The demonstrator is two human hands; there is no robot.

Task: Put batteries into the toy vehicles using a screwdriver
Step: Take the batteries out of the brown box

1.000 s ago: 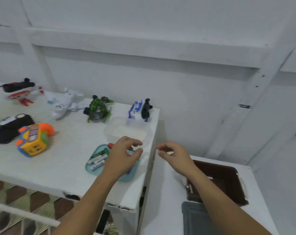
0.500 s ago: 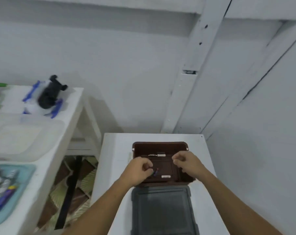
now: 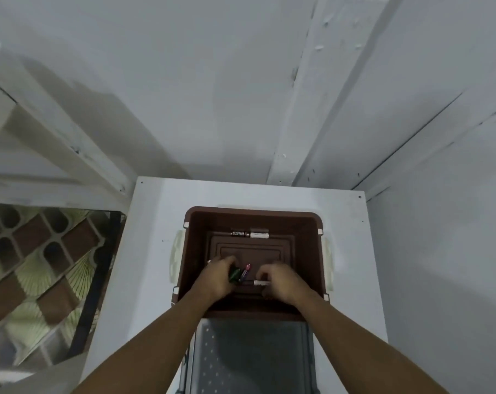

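Both my hands reach into a brown plastic box (image 3: 195, 251) on a low white table (image 3: 152, 251). My left hand (image 3: 216, 281) grips a dark green battery (image 3: 234, 274); a pink and blue battery (image 3: 245, 272) lies right beside it. My right hand (image 3: 282, 282) has its fingers curled down over one end of a white battery (image 3: 260, 283) on the box floor. Two more batteries, one black (image 3: 239, 233) and one white (image 3: 259, 235), lie end to end at the back of the box. No toy vehicle or screwdriver is in view.
A grey lid (image 3: 249, 356) lies just in front of the box, under my forearms. White walls close in behind and to the right of the table. To the left, white table legs (image 3: 70, 143) stand over a patterned tile floor (image 3: 36, 274).
My view has swung right and down, from the toy table to the brown box. Both hands have gone from the box's rim down into it and onto the batteries.
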